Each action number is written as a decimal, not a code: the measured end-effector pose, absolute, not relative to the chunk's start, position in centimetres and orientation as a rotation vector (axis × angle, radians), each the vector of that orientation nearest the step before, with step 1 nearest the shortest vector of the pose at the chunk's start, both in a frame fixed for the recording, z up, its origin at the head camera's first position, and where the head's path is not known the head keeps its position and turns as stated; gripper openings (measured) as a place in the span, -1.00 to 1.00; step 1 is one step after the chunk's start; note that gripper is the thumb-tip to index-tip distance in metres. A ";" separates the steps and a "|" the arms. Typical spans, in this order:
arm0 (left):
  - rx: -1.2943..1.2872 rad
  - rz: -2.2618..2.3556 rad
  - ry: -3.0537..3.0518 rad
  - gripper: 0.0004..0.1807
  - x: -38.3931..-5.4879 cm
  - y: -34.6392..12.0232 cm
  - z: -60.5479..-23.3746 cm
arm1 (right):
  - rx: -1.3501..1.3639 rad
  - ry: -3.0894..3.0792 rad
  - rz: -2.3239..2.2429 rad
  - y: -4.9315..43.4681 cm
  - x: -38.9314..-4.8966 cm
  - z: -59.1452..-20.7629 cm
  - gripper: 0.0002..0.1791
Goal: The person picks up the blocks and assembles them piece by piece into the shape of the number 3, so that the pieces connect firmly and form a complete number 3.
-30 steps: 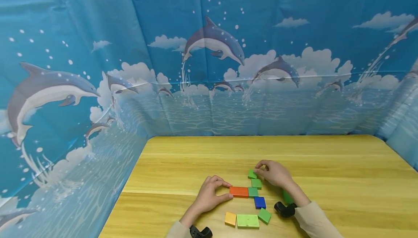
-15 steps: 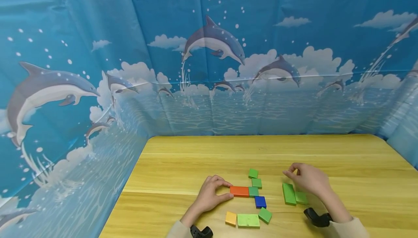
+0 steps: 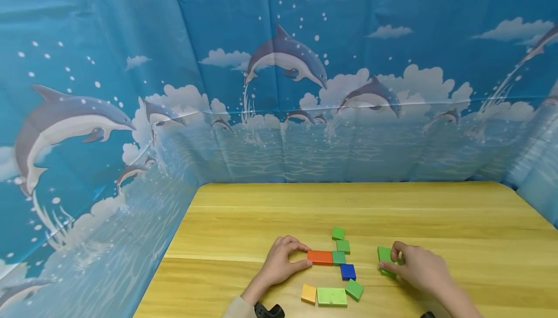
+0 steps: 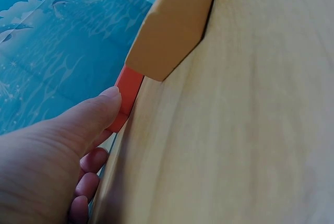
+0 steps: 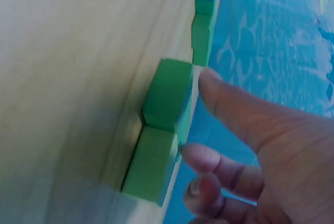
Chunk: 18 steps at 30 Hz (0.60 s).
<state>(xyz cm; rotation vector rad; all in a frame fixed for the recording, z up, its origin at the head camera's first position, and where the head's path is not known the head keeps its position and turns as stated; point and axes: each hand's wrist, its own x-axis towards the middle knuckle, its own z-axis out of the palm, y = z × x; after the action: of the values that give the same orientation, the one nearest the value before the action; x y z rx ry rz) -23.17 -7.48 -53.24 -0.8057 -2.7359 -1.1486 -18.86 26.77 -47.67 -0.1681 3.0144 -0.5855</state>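
My left hand (image 3: 281,262) pinches the left end of a flat red block (image 3: 320,258) between thumb and fingers. The red block's right end meets a dark green square block (image 3: 338,258). In the left wrist view, the thumb lies along the red block (image 4: 129,93). To the right, my right hand (image 3: 425,269) reaches over a long green block (image 3: 384,253). In the right wrist view its thumb stands a little off that block (image 5: 167,93), with the curled fingers close to its side. A lighter green block (image 5: 151,166) beside it is covered by the hand in the head view.
Two green squares, a nearer one (image 3: 343,246) and a farther one (image 3: 338,233), run back from the dark green block. In front lie a blue square (image 3: 348,272), a tilted green square (image 3: 354,290), a lime rectangle (image 3: 332,297) and an orange block (image 3: 309,294). A dolphin-print curtain (image 3: 244,148) backs the wooden table (image 3: 235,221).
My right hand has let go of the farthest green square, moved right, and come down over the long green block. The left hand has stayed at the red block.
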 end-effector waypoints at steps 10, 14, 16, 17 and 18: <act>-0.808 -1.164 -2.738 -0.63 -23.0 -7.6 -53.2 | -0.123 3.034 -0.507 25.8 -18.3 -47.9 -0.55; -0.805 -1.173 -2.739 -0.62 -23.0 -7.6 -53.2 | -0.122 3.027 -0.489 25.1 -18.3 -47.6 -0.50; -0.807 -1.174 -2.736 -0.62 -23.0 -7.5 -53.2 | -0.141 3.034 -0.467 24.7 -18.4 -47.5 -0.50; -0.810 -1.172 -2.735 -0.62 -23.0 -7.5 -53.2 | -0.150 3.041 -0.454 24.6 -18.5 -47.5 -0.51; -0.813 -1.172 -2.734 -0.63 -23.0 -7.5 -53.1 | -0.159 3.050 -0.439 24.5 -18.6 -47.5 -0.53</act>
<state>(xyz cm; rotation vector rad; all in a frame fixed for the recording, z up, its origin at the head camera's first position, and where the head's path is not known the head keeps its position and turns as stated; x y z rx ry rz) -23.05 -7.45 -53.12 -0.8132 -2.7345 -1.1724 -18.60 24.46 -47.48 -0.1591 3.0496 -0.4390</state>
